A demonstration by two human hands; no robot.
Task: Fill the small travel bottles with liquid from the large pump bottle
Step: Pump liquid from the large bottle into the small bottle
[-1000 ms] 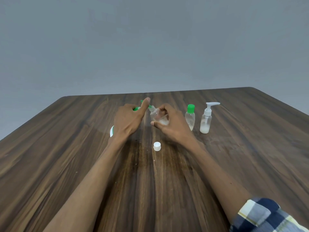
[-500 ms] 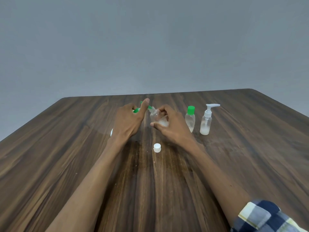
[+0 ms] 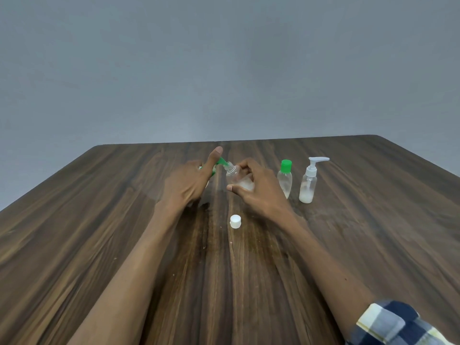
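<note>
Since the small bottle (image 3: 235,176) is thin clear plastic with only a little white liquid at its base, it is judged light, squeezable and prone to slip or tip if gripped near the neck; the body is judged the best place to hold it. It is held tilted above the tabletop (image 3: 373,232), about midway between the left and right edges and towards the far edge, its open neck turned to the green nozzle (image 3: 222,162) of the pump bottle. That bottle is almost wholly hidden behind the left hand (image 3: 189,185), so its fill cannot be told. The left hand is curled around the pump bottle, with the thumb raised above the nozzle. The right hand (image 3: 258,192) pinches the small bottle's body between thumb and curled fingers. A white cap (image 3: 235,221) lies nearer the near edge, apart from both hands. A green-capped bottle (image 3: 285,178) and a white-pump bottle (image 3: 308,181) stand upright to the right, close together.
</note>
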